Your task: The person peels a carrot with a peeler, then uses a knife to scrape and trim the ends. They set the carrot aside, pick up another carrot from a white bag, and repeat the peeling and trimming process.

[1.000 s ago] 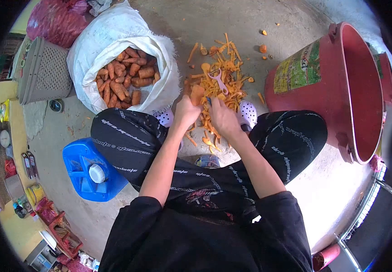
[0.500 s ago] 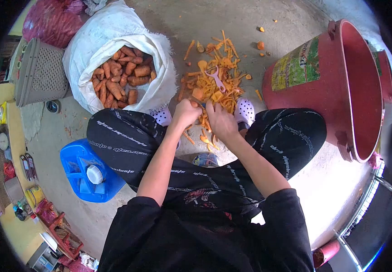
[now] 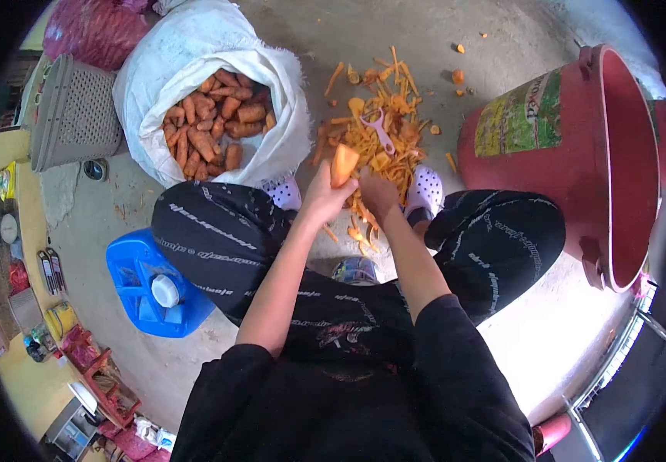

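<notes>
My left hand (image 3: pixel 320 199) grips a peeled orange carrot (image 3: pixel 343 164) and holds it upright above my knees. Just to the right, my right hand (image 3: pixel 380 192) is curled at the carrot's lower end around a small peeler that its fingers mostly hide. Beyond both hands lies a heap of carrot peels (image 3: pixel 371 150) on the concrete floor, with a pink peeler (image 3: pixel 380 129) on top. A white sack (image 3: pixel 194 54) full of unpeeled carrots (image 3: pixel 214 127) stands open at the upper left.
A large red bucket (image 3: pixel 548 154) stands at the right. Under my left knee is a blue jerrycan (image 3: pixel 148 285). A grey perforated basket (image 3: pixel 75 115) and a red mesh bag (image 3: pixel 94 31) sit at the far left. My white clogs (image 3: pixel 428 185) border the peels.
My left hand has turned the carrot and lifted it, so its orange tip now stands up above the hand. My right hand stays close beside it. The view has shifted slightly.
</notes>
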### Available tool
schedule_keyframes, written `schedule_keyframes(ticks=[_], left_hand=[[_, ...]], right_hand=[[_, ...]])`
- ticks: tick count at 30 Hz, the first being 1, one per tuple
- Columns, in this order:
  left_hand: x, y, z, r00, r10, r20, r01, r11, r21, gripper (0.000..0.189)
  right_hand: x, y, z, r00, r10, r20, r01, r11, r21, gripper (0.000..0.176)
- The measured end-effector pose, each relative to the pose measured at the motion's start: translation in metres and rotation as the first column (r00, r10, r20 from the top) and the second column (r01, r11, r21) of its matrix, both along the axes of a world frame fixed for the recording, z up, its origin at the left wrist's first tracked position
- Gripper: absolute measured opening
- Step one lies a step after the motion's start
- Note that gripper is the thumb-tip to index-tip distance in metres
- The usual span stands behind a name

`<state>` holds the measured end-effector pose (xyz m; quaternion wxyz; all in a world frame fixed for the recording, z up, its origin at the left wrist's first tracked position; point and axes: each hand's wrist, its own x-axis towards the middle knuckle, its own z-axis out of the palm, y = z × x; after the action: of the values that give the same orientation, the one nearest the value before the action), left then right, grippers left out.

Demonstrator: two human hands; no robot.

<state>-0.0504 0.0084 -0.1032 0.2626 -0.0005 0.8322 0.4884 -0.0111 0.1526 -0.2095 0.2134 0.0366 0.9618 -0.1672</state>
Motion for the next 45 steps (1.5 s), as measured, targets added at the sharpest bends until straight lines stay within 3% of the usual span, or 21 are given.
schedule_keyframes(ticks=[2,6,12,13,16,22,25,28,31,33,36,39,42,43,45], left_hand=[[-0.005,0.006,0.004,0.999,0.041,0.030,-0.045,0.992,0.122,0.049],[-0.008,0.014,0.018,0.983,0.050,0.176,-0.085,0.976,0.201,0.049],[-0.007,0.019,0.022,0.991,0.022,0.132,-0.049,0.977,0.210,0.044],[-0.007,0.019,0.025,0.994,0.029,0.107,-0.052,0.975,0.218,0.042],[-0.007,0.022,0.040,0.953,0.069,0.295,-0.179,0.913,0.365,0.037],[-0.007,0.016,0.035,0.958,0.083,0.276,-0.185,0.911,0.368,0.044],[-0.007,0.016,0.039,0.976,0.075,0.204,-0.143,0.929,0.342,0.044],[-0.008,0.018,0.030,0.996,0.081,-0.031,-0.068,0.954,0.292,0.042],[-0.006,0.018,0.029,0.989,0.077,-0.128,-0.044,0.968,0.246,0.044],[-0.005,0.020,0.033,0.986,0.072,-0.152,-0.036,0.973,0.228,0.043],[-0.005,0.021,0.030,0.982,0.068,-0.176,-0.031,0.978,0.204,0.043],[-0.007,0.018,0.022,0.986,0.056,-0.159,-0.026,0.982,0.188,0.043],[-0.009,0.021,0.027,0.995,0.034,-0.096,-0.020,0.989,0.145,0.040],[-0.008,0.022,0.031,0.997,0.029,-0.068,-0.020,0.992,0.123,0.038],[-0.005,0.024,0.026,0.992,0.013,-0.128,0.008,0.987,0.163,0.035]], right_hand=[[-0.002,0.010,0.005,0.999,-0.020,-0.041,0.021,1.000,0.015,0.024],[0.008,0.030,0.006,0.967,-0.225,0.121,0.236,0.969,-0.079,0.026],[-0.010,0.024,0.042,0.922,-0.332,0.198,0.364,0.919,-0.155,0.028],[-0.012,0.023,0.040,0.928,-0.319,0.192,0.352,0.920,-0.172,0.029],[-0.018,0.022,0.043,0.943,-0.279,0.181,0.311,0.932,-0.187,0.031],[-0.037,0.032,0.093,0.977,-0.146,0.158,0.169,0.975,-0.146,0.031],[-0.038,0.044,0.119,0.987,-0.153,0.043,0.158,0.974,-0.163,0.030],[-0.041,0.055,0.135,0.982,-0.184,-0.041,0.176,0.973,-0.152,0.030],[-0.039,0.063,0.147,0.962,-0.240,-0.127,0.210,0.954,-0.215,0.031],[-0.037,0.065,0.151,0.925,-0.308,-0.223,0.229,0.920,-0.319,0.031],[-0.038,0.062,0.144,0.878,-0.429,-0.211,0.312,0.849,-0.427,0.034],[-0.040,0.048,0.139,0.799,-0.591,0.109,0.497,0.548,-0.672,0.039],[-0.041,0.035,0.139,0.733,-0.569,0.373,0.556,0.185,-0.811,0.034],[-0.038,0.029,0.151,0.738,-0.564,0.370,0.522,0.130,-0.843,0.042],[-0.039,0.025,0.155,0.780,-0.562,0.273,0.505,0.309,-0.806,0.050]])
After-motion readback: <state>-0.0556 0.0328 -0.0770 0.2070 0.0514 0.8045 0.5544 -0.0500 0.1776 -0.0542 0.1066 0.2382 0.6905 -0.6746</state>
